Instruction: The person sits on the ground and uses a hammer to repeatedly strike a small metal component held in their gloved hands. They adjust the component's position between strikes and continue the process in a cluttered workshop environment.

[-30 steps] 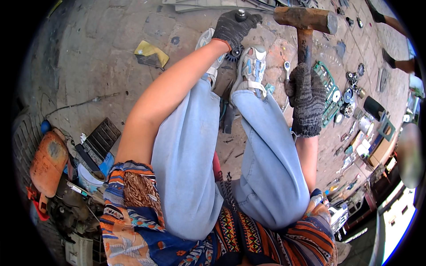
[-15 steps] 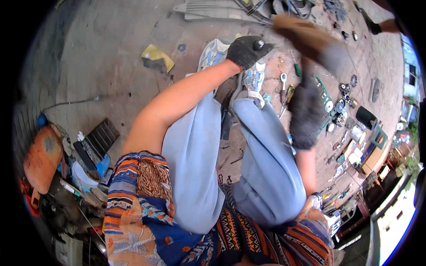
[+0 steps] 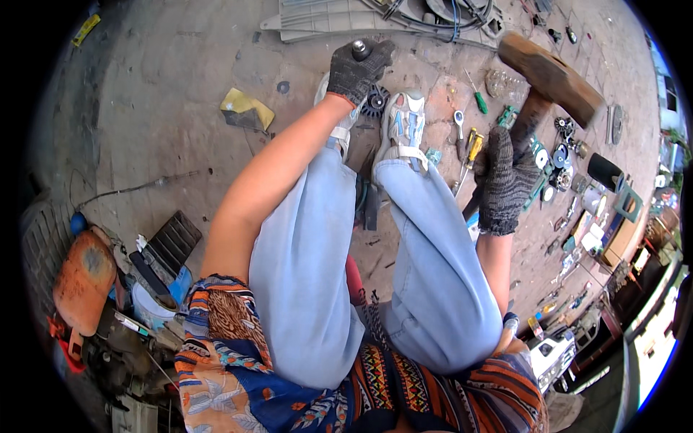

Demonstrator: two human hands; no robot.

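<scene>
My right hand [image 3: 505, 184], in a dark knit glove, is wrapped round the handle of a heavy hammer [image 3: 552, 78]. The rusty brown head is raised to the right of my shoes. Out beyond my left shoe, my left hand [image 3: 355, 76], gloved alike, is closed on a metal rod. Only the rod's round shiny end [image 3: 359, 49] shows above the fist; its lower part is hidden. Close beside that hand, a black finned round part [image 3: 374, 101] lies between my two shoes.
A grey slatted panel with cables [image 3: 346, 22] lies at the far side. Right of my shoes are a green screwdriver [image 3: 480, 101], a ratchet [image 3: 459, 123] and a yellow-handled screwdriver [image 3: 473, 148]. Several loose machine parts spread farther right. A yellow cloth [image 3: 247, 110] and an orange-brown metal piece [image 3: 85, 274] lie left.
The hammer, blurred before, has shifted right and now shows sharply. My left hand has moved a little up and left with the rod, and the finned part has come into sight.
</scene>
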